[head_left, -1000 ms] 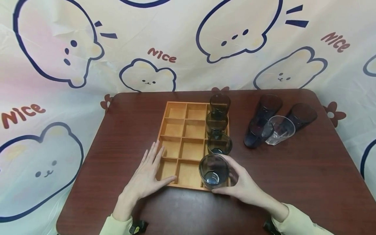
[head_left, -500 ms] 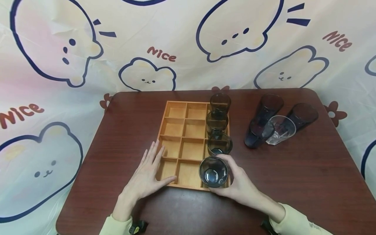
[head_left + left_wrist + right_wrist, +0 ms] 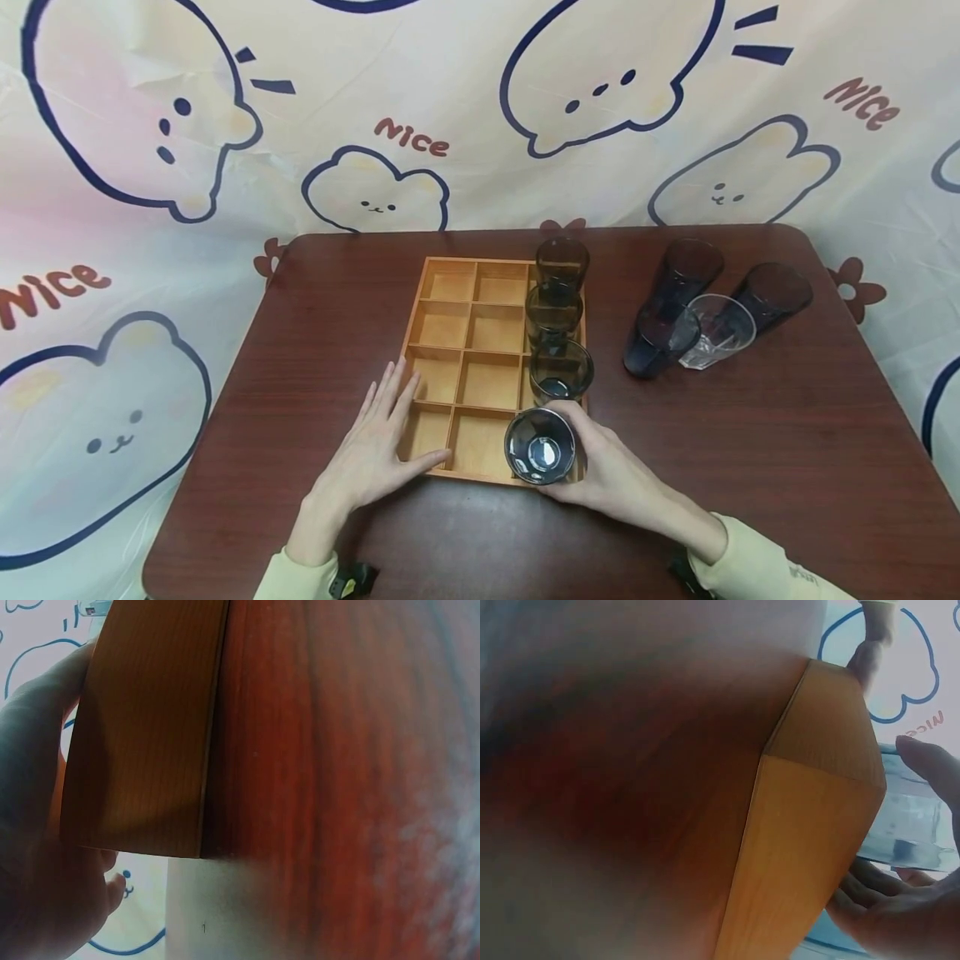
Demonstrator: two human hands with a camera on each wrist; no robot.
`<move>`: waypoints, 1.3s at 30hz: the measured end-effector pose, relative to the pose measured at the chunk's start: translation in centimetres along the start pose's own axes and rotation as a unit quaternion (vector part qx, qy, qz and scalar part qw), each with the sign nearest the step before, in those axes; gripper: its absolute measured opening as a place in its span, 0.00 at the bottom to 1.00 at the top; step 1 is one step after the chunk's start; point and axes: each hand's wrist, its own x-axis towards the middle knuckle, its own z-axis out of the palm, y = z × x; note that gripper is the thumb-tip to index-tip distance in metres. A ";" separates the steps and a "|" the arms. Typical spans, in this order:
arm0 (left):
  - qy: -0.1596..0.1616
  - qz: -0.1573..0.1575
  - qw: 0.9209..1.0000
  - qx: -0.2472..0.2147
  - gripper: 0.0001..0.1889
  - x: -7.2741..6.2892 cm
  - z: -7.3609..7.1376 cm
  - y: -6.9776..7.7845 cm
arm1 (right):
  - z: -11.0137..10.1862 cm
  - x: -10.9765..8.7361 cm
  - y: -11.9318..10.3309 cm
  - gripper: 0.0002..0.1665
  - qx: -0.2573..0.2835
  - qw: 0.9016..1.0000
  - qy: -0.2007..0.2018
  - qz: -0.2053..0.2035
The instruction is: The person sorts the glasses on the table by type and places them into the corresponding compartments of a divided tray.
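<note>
My right hand (image 3: 618, 475) grips a dark tinted drinking glass (image 3: 540, 447) at the near right corner of a wooden compartment box (image 3: 491, 379). In the right wrist view, thumb and fingers stand on opposite sides of this glass (image 3: 904, 821), above the box's side wall (image 3: 810, 832). Whether its base touches the compartment floor is hidden. Three more tinted glasses (image 3: 561, 371) stand in the right column behind it. My left hand (image 3: 375, 454) rests on the box's near left edge, fingers straight and thumb spread over the front rim. The left wrist view shows the box's outer wall (image 3: 146, 742) beside that hand.
To the right of the box, three dark glasses (image 3: 688, 271) and one clear glass (image 3: 716, 329) stand grouped on the brown table (image 3: 712, 442). A patterned cloth (image 3: 480, 108) hangs behind the table's far edge.
The glass in my right hand has shifted slightly left and toward me, and its mouth now faces the head camera more squarely. My left hand has stayed in place.
</note>
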 end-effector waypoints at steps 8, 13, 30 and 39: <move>0.001 0.002 1.000 -0.005 0.64 0.1 -0.1 0.1 | -4.0 -0.1 -1.4 0.52 -0.100 0.995 -0.031 -0.001; -0.004 -0.001 1.000 -0.007 0.64 0.2 -0.2 0.0 | -9.7 -0.5 -2.4 0.40 -0.095 0.994 0.043 -0.041; -0.012 -0.002 1.000 -0.014 0.64 0.0 -0.2 -0.2 | -20.8 -1.3 8.6 0.58 -0.078 0.938 0.303 0.151; -0.010 -0.004 1.000 -0.019 0.63 0.0 -0.1 0.0 | -22.1 -2.5 14.8 0.60 0.050 0.950 0.207 0.228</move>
